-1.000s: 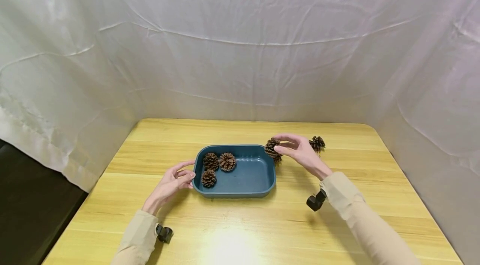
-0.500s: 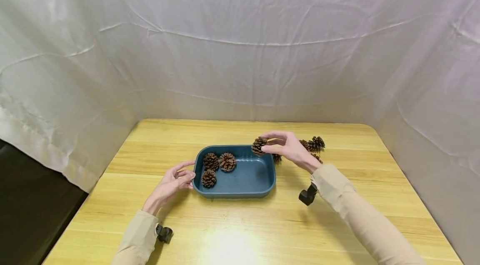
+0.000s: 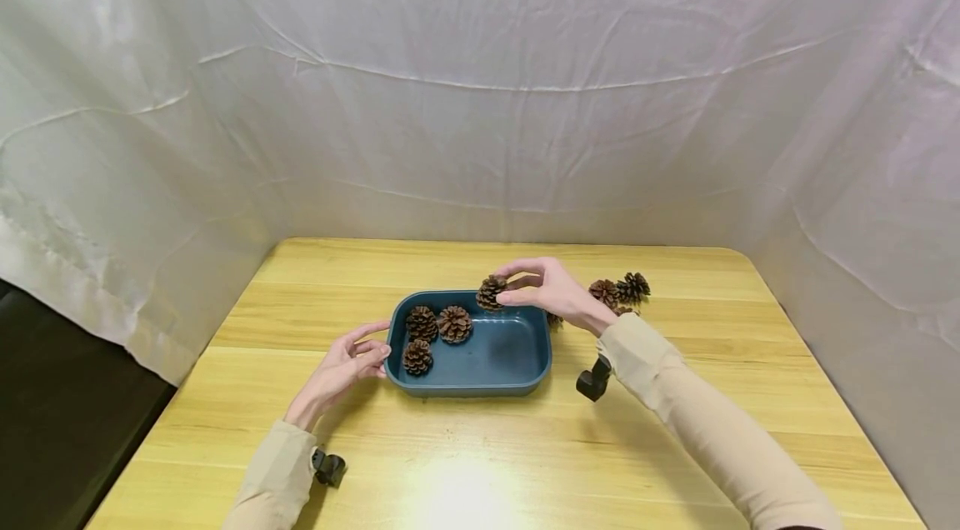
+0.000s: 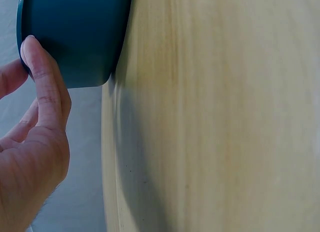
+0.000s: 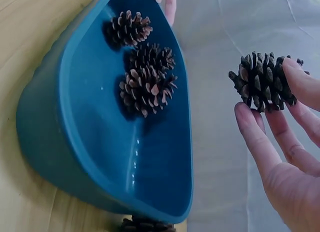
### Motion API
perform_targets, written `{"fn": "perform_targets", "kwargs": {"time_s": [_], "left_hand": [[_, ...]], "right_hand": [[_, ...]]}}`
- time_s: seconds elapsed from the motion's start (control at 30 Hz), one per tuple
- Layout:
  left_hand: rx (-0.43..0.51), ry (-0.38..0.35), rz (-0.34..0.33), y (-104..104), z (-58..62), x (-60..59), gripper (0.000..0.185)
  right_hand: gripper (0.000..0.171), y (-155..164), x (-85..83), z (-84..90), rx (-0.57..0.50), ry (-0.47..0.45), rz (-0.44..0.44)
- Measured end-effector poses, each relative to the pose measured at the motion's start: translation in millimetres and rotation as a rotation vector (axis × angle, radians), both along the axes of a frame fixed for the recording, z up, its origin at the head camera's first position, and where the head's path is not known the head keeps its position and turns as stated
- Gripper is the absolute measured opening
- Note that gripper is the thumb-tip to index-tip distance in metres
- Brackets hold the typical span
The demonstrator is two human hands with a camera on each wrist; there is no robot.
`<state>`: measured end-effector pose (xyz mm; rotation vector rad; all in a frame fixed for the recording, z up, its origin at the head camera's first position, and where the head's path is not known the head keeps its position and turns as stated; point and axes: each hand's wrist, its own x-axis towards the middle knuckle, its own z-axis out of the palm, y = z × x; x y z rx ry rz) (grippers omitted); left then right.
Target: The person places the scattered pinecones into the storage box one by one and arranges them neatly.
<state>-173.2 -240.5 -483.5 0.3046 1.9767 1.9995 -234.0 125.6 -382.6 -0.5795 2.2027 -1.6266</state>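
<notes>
A blue rectangular tray (image 3: 480, 390) with high walls stands on the table, with 3 pine cones (image 3: 455, 324) inside at its left end. My left hand (image 3: 341, 367) holds the tray's left end, thumb and fingers at the rim; in the left wrist view its fingers (image 4: 47, 87) lie against the end wall. Over the tray's back edge my right hand (image 3: 551, 290) grips another pine cone (image 3: 491, 293) between thumb and fingertips. The right wrist view shows this held pine cone (image 5: 267, 82) raised above the rim, its scales spread.
Several more pine cones (image 3: 632, 287) lie on the wooden table (image 3: 720, 330) to the right of the tray, partly hidden by the right hand and tray wall. A pale cloth curtain (image 3: 480, 138) rises behind the table and along its sides.
My right hand has carried its pine cone leftward from the tray's right corner to over its back edge, uncovering pine cones on the table. The left hand and tray have stayed put.
</notes>
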Motion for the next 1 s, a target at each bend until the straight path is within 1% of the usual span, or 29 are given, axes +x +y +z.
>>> {"fn": "perform_targets", "kwargs": {"time_s": [0.3,0.43,0.67,1.0], "left_hand": [[0.000,0.002,-0.002,0.3,0.2,-0.3,0.061],[-0.004,0.003,0.001,-0.5,-0.3,-0.6,0.060],[-0.005,0.004,0.001,-0.7,-0.2,-0.6,0.060],[0.016,0.020,-0.015,-1.4,0.2,-1.1,0.061]], "right_hand": [[0.040,-17.8,-4.2,1.7,0.034,-0.007,-0.001],[0.039,-25.3,-4.3,0.3,0.031,-0.011,0.010],[0.041,-37.7,-4.9,-7.2,0.020,-0.063,0.019],[0.042,-47.3,-6.0,-19.3,0.017,-0.103,0.054]]}}
